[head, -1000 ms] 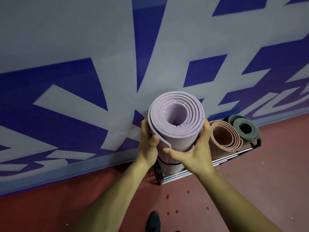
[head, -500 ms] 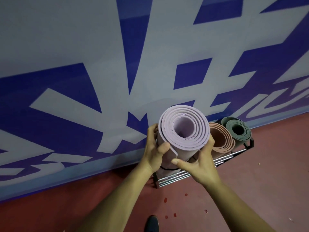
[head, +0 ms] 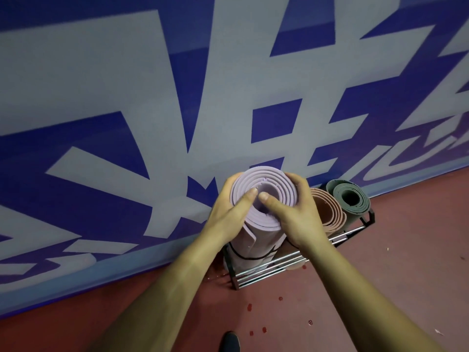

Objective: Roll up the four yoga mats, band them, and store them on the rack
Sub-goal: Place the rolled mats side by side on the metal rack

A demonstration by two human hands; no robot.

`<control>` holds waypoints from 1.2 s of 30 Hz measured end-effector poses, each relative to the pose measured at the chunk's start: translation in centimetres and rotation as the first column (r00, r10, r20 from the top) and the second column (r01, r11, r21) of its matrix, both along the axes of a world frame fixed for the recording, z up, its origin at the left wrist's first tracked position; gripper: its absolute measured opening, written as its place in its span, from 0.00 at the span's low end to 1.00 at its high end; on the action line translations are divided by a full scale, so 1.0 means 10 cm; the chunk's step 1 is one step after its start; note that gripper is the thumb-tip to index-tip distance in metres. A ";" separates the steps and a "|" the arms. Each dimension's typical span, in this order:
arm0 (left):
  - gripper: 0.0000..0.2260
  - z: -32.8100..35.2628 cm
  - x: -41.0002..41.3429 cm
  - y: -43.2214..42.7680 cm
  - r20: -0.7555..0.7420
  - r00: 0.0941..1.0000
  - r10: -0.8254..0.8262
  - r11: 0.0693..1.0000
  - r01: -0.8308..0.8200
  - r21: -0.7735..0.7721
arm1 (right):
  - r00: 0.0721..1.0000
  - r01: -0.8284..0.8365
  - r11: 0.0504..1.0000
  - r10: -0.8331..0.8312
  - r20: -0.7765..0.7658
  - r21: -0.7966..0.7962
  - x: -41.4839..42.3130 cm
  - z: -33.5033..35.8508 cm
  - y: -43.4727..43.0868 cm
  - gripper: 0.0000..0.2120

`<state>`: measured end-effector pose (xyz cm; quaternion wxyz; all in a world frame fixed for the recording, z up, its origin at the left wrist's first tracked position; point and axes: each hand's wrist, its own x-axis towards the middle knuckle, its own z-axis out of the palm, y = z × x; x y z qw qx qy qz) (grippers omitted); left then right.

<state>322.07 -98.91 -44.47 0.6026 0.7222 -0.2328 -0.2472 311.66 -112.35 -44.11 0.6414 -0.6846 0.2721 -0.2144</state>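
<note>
A rolled lilac yoga mat (head: 264,235) stands upright at the left end of a low metal rack (head: 269,271), with a thin black band around its lower part. My left hand (head: 228,212) grips its top from the left, thumb lying on the spiral end. My right hand (head: 294,214) grips it from the right, thumb also pressed on the top. Right of it in the rack stand a rolled peach mat (head: 327,212) and a rolled dark green mat (head: 351,196). No fourth mat is in view.
The rack stands on a red floor (head: 380,288) against a blue and grey patterned wall (head: 177,123). Small red spots mark the floor in front of the rack. The tip of a dark shoe (head: 229,341) shows at the bottom edge.
The lilac mat has gone down into the rack. Both hands slid up to its top and the thumbs now lie on the spiral end.
</note>
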 end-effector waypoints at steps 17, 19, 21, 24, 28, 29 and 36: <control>0.19 -1.00 0.11 0.14 -0.102 0.994 0.026 0.995 -0.016 0.096 | 0.988 -0.012 0.998 0.002 -0.152 -0.068 0.05 -0.83 0.11 0.20; 0.19 -0.98 0.12 0.13 -0.089 0.996 0.024 0.996 -0.016 0.090 | 0.990 -0.022 0.997 0.012 -0.143 -0.071 0.07 -0.83 0.09 0.20; 0.19 -1.00 0.11 0.12 -0.092 0.995 0.026 0.997 -0.018 0.080 | 0.990 -0.024 0.998 0.014 -0.142 -0.063 0.05 -0.84 0.08 0.21; 0.18 -1.00 0.12 0.12 -0.077 0.997 0.028 0.997 -0.022 0.073 | 0.989 -0.009 0.998 -0.001 -0.146 -0.065 0.03 -0.88 0.08 0.22; 0.18 -1.08 0.14 0.16 -0.096 0.995 0.015 0.997 -0.007 0.081 | 0.986 -0.022 0.998 0.012 -0.169 -0.057 0.07 -0.97 0.11 0.21; 0.18 -1.11 0.14 0.17 -0.095 0.995 0.014 0.997 -0.007 0.080 | 0.986 -0.022 0.998 0.012 -0.164 -0.056 0.07 -1.01 0.13 0.22; 0.19 -1.30 0.23 0.20 -0.098 0.995 -0.008 0.996 0.017 0.084 | 0.988 -0.003 1.000 -0.001 -0.155 -0.026 0.09 -1.22 0.17 0.23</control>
